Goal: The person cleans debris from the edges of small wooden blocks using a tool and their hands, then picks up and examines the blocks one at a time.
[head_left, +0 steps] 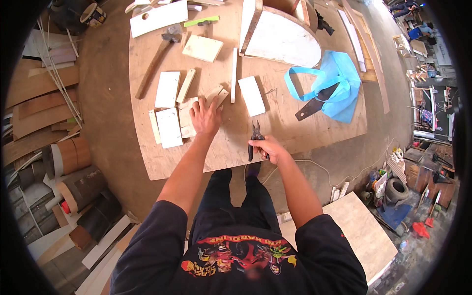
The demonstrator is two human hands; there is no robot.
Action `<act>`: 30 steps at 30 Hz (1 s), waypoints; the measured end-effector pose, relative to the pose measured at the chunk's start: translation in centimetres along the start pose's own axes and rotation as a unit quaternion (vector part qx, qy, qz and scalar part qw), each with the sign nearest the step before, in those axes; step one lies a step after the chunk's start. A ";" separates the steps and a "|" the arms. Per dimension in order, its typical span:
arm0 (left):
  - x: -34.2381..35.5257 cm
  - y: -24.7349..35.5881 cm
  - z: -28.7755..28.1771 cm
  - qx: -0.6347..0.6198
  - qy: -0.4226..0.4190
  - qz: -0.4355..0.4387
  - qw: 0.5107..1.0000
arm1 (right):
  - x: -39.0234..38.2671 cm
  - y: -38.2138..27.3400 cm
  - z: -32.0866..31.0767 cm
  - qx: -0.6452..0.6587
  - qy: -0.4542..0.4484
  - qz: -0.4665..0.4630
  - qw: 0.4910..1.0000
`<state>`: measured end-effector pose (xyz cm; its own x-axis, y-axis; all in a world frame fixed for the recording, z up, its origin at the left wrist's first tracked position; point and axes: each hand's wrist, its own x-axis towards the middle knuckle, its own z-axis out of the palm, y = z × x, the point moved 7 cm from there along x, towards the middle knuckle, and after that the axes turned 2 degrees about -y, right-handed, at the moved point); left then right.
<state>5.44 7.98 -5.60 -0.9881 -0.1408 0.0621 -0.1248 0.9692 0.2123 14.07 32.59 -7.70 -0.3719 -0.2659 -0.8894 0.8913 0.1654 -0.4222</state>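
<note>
My left hand (205, 118) rests with bent, spread fingers on small pale wooden pieces (188, 120), beside short battens (220, 91). My right hand (263, 147) grips black-handled pliers (255, 130), jaws pointing away from me, near the table's front edge. Above the pliers lies a white rectangular block (251, 96), with a few nails (275, 94) to its right. White-faced blocks (168, 129) lie left of my left hand, and a wooden-handled hammer (155, 69) is farther up the plywood table (226, 152).
A curved wooden carcass (278, 42) stands at the back. At the right, a blue bag (344, 103) partly covers a handsaw (309, 109). Stacked boards and rolls (73, 152) line the left floor. A cord (324, 167) crosses the floor; another person (403, 9) is far off at upper right.
</note>
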 end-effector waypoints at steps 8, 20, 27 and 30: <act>2.0 1.4 0.3 0.092 -0.097 0.002 0.991 | -2.0 4.3 -1.8 -0.015 -0.027 -0.007 1.000; -11.3 7.5 -0.1 -0.091 -0.095 0.185 0.974 | -5.1 7.3 -4.8 -0.135 -0.065 -0.044 0.988; -13.1 11.1 -0.3 -0.066 -0.131 0.313 0.938 | -4.5 9.4 -6.9 -0.266 -0.116 0.014 0.957; -12.5 10.3 0.6 -0.091 -0.131 0.233 0.959 | -3.5 9.7 -7.0 -0.291 -0.125 0.018 0.948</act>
<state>16.43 19.83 -4.80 -0.9242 0.3784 -0.0515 0.3305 0.8600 0.3887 22.17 41.76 -9.92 -0.2048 -0.4552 -0.8665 0.5816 0.6555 -0.4818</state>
